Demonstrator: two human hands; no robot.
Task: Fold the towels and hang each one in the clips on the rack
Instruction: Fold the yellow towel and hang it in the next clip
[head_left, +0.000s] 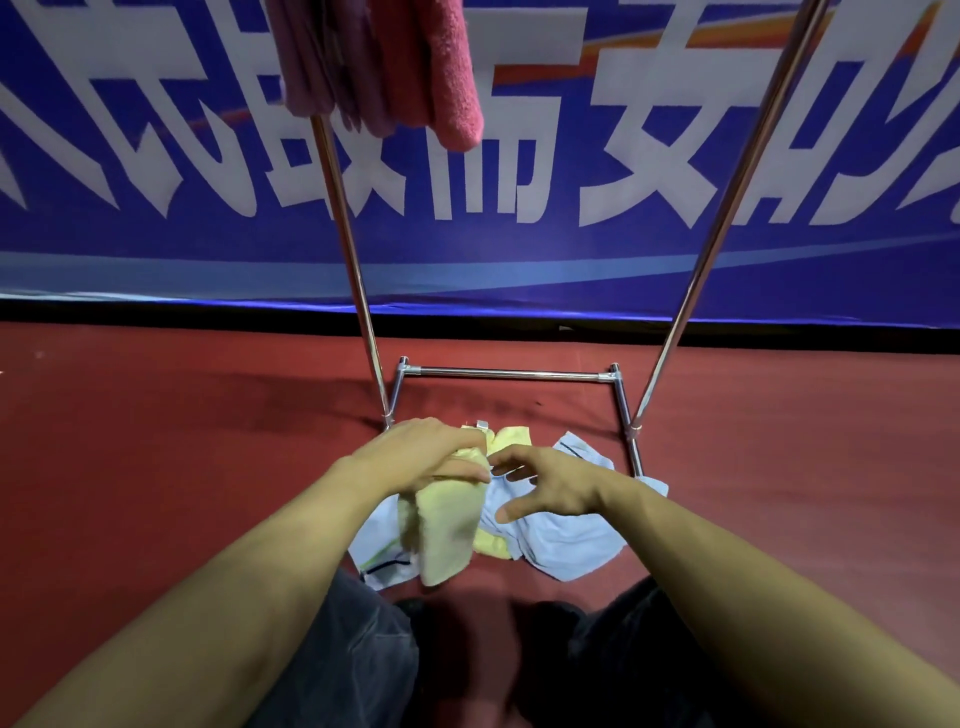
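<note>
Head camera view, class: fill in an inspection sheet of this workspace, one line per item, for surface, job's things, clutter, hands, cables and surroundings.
Surface: red floor, towels lying loose on it.
Job's things: metal rack; pink towels hanging at the top; yellow towel held up; light blue towels and another yellow towel on the floor. Clips not visible.
Clutter: nothing seen.
Hands: left hand grips the yellow towel's top; right hand open, beside it, holding nothing.
Cables: nothing seen.
Surroundings: blue banner with large white characters behind the rack.

A blue banner (519, 249) with white lettering stands behind red floor (130, 441).
</note>
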